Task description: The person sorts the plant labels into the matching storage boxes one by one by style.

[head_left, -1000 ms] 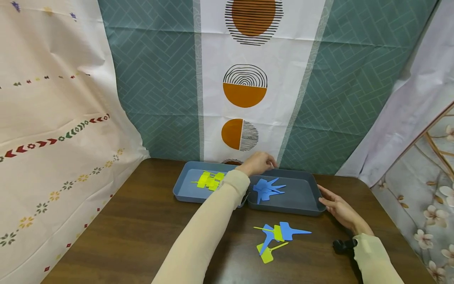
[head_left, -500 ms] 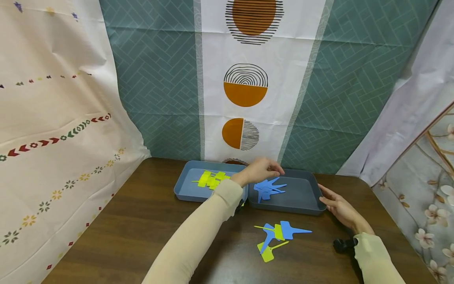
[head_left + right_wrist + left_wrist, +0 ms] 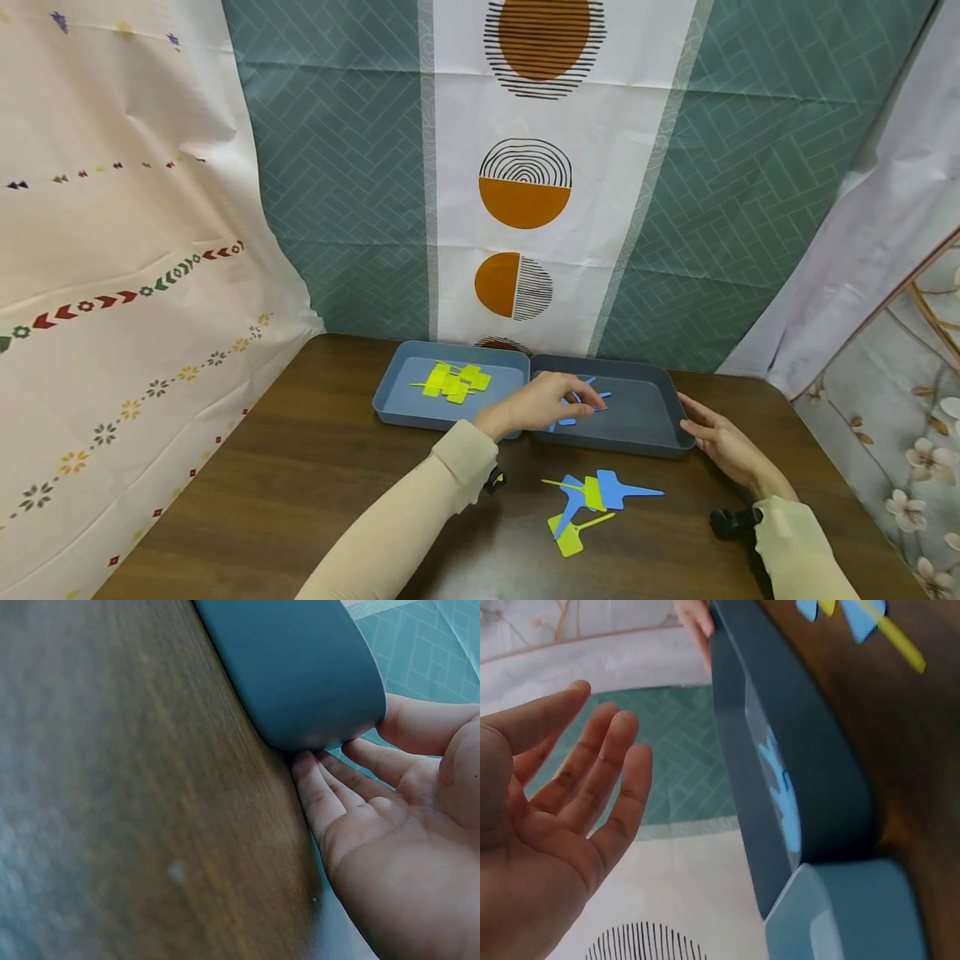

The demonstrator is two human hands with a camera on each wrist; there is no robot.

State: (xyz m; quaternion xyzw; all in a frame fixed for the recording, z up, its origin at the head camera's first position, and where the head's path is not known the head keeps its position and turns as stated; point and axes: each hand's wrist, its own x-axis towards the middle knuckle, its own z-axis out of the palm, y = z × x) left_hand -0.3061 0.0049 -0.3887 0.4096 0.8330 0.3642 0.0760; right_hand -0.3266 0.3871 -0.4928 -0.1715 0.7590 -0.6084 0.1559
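My left hand (image 3: 551, 398) hovers over the left part of the dark grey tray (image 3: 637, 408), fingers loosely bent and nothing between them. Beneath it, several blue T-shaped plant labels (image 3: 784, 799) lie in that tray, partly hidden by the hand in the head view. At the tray's right end my right hand (image 3: 723, 442) touches the outer wall with thumb and fingertips, as the right wrist view shows. On the table in front lie blue plant labels (image 3: 611, 492) and yellow plant labels (image 3: 568, 543), some overlapping.
A lighter blue-grey tray (image 3: 397, 404) stands left of the dark one, end to end with it, and holds several yellow plant labels (image 3: 453, 383). A patterned cloth (image 3: 517, 208) hangs behind the wooden table (image 3: 262, 500).
My left hand has come from the trays' back rim toward the front, now over the blue labels in the dark tray. The right hand has stayed at the tray's end.
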